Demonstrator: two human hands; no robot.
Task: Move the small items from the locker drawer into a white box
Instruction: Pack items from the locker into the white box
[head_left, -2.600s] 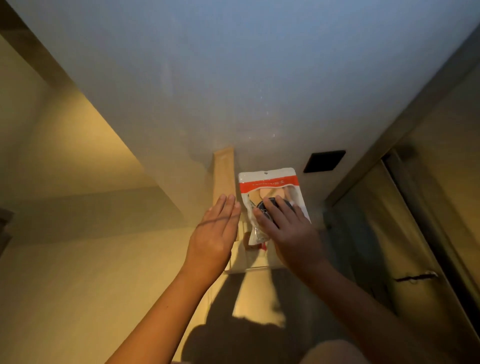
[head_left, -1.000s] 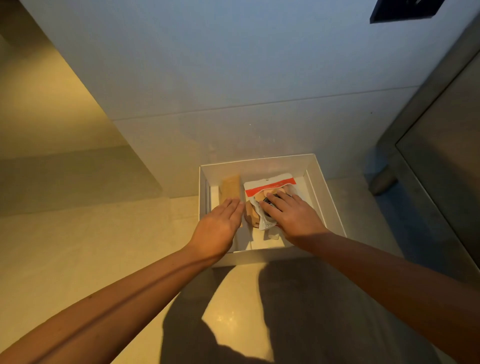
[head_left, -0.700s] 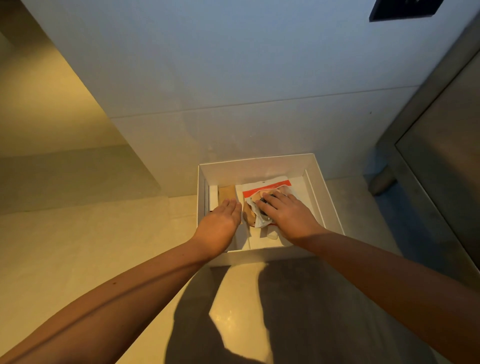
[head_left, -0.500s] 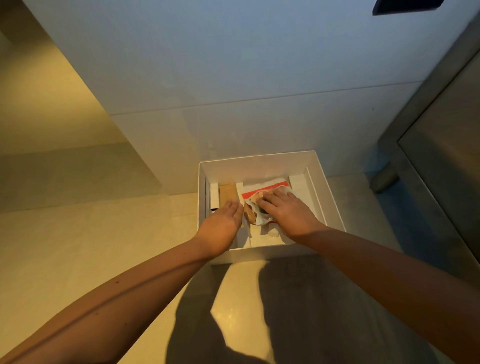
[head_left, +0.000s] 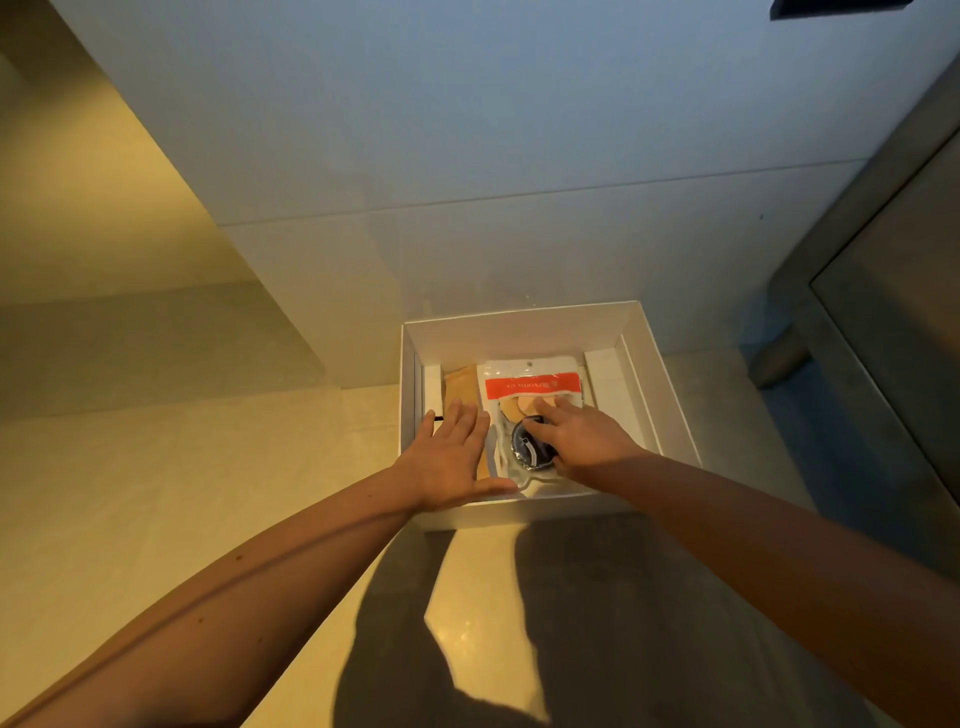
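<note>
A white box (head_left: 652, 379) stands open on the floor against the wall. Inside it lies a clear packet with a red band (head_left: 530, 387) and a dark round item (head_left: 531, 451) showing through its lower part. To its left lies a flat tan piece (head_left: 460, 382). My right hand (head_left: 576, 434) rests on the packet with its fingers stretched out flat. My left hand (head_left: 449, 457) lies flat over the tan piece, fingers straight, thumb out toward the packet's lower corner.
The box sits at the foot of a pale wall (head_left: 467, 156). A grey cabinet (head_left: 883, 312) stands to the right, close to the box. Beige floor (head_left: 156, 493) spreads to the left and toward me, with my shadow across it.
Both hands carried the packet and tan piece down into the white box. The crumpled packet now lies flat, and both hands have flattened on top of the items.
</note>
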